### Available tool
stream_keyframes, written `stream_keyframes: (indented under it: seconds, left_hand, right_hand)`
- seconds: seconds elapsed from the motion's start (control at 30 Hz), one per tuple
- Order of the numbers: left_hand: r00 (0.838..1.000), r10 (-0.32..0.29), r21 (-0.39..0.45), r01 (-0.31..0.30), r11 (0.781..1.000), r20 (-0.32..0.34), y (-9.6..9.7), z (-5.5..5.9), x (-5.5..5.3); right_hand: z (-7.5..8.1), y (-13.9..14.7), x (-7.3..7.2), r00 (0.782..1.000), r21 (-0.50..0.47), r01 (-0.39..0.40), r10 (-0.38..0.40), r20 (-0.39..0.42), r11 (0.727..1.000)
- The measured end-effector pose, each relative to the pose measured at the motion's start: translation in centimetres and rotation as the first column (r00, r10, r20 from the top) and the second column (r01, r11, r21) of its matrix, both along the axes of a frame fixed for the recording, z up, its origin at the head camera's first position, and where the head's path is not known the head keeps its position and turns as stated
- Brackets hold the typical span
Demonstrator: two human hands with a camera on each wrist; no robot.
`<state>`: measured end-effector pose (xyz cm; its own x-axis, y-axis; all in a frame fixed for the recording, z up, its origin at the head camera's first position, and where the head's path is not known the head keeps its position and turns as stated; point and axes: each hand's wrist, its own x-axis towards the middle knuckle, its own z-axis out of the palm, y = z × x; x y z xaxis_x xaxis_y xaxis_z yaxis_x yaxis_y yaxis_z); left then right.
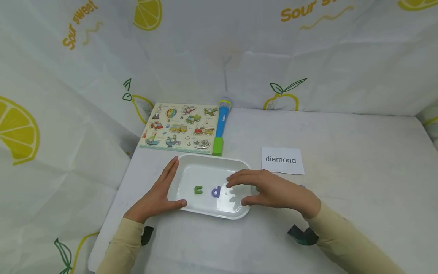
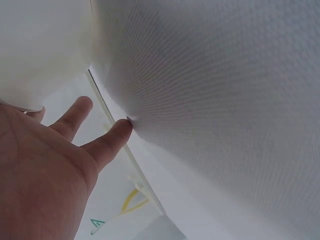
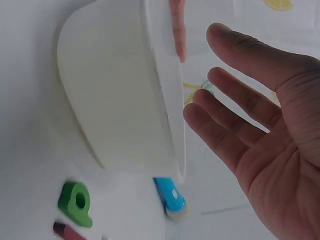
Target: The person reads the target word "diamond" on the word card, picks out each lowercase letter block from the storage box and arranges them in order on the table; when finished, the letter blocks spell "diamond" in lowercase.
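Observation:
A white rectangular tray (image 1: 205,210) lies on the table with a green letter n (image 1: 198,190) and a purple letter d (image 1: 216,191) inside. At its left end is my left hand (image 1: 158,198), thumb over the near rim and straight fingers along the left edge; the left wrist view shows fingers extended. My right hand (image 1: 273,190) hovers over the right end, fingers relaxed and apart from the thumb, with nothing between them. In the right wrist view a green letter (image 3: 76,204) shaped like an a lies on the table beside the tray.
A picture puzzle board (image 1: 178,129) with vehicles stands behind the tray. Beside it lie a blue toy microphone (image 1: 222,118) and a green block (image 1: 218,146). A paper card (image 1: 282,167) reading "diamond" lies to the right. Part of a reddish piece (image 3: 67,231) shows near the green letter.

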<state>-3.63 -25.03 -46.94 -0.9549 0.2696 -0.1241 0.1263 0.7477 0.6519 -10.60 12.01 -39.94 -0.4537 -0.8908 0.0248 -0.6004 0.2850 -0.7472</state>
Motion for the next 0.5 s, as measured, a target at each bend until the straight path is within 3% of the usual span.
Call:
stream_keyframes:
  seconds: [0.1, 0.23, 0.37, 0.5]
  left_hand:
    - [1.0, -0.003, -0.001, 0.003, 1.0, -0.004, 0.0, 0.0, 0.0]
    - [1.0, -0.016, -0.006, 0.016, 1.0, -0.008, -0.1, -0.2, -0.1]
    - [1.0, -0.025, 0.004, 0.026, 1.0, -0.011, -0.2, -0.2, -0.1]
    - [0.999, -0.029, 0.019, 0.029, 0.999, -0.014, -0.3, -0.1, -0.1]
  right_hand:
    - [0.0, -2.8, -1.0, 0.989, 0.008, -0.147, 0.146, 0.014, 0.989]
    - [0.4, -6.0, -2.3, 0.947, -0.006, -0.32, 0.32, 0.028, 0.947]
    - [0.9, -8.7, -3.6, 0.917, 0.019, -0.397, 0.396, 0.059, 0.918]
    - [-0.1, -11.0, -4.7, 0.902, 0.07, -0.428, 0.42, 0.104, 0.901]
